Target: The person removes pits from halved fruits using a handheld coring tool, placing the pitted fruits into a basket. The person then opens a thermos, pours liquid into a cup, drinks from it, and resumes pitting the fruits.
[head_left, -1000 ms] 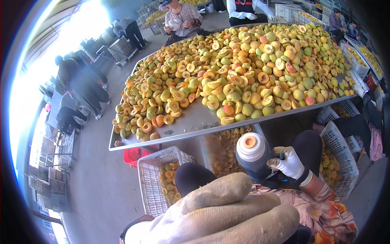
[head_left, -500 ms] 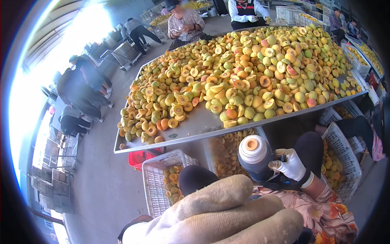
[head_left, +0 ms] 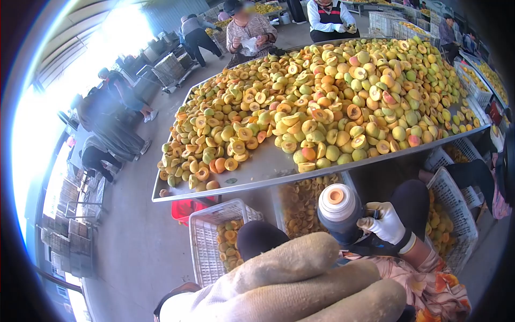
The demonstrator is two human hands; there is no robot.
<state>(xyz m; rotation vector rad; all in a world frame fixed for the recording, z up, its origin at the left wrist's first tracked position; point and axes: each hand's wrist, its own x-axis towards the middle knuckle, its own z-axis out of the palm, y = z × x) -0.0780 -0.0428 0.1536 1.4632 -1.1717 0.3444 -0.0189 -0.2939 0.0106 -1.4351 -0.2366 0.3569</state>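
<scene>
My right hand (head_left: pixel 385 224), in a white work glove, is closed round the handle of a dark thermos flask (head_left: pixel 340 228) with a pale top and an orange-brown centre. The flask stands nearly upright over my lap. Very near the camera, my left hand (head_left: pixel 289 284) wears a soiled white glove. Its fingers lie curled and pressed together, and whatever they may hold is hidden behind them. Beyond both hands, a metal-rimmed table (head_left: pixel 247 174) bears a large heap of halved yellow-orange fruit (head_left: pixel 322 102), probably apricots or peaches.
White plastic crates (head_left: pixel 201 231) of fruit halves stand below the table on both sides of my legs. A red container (head_left: pixel 185 209) sits under its left corner. Two co-workers (head_left: pixel 249 35) face me across the table. Other people and carts (head_left: pixel 171 70) are at the left.
My view has shifted slightly, so the table sits a little lower. Both my hands and the flask keep nearly the same pose. Across the table, a co-worker's hands have spread apart with a white item.
</scene>
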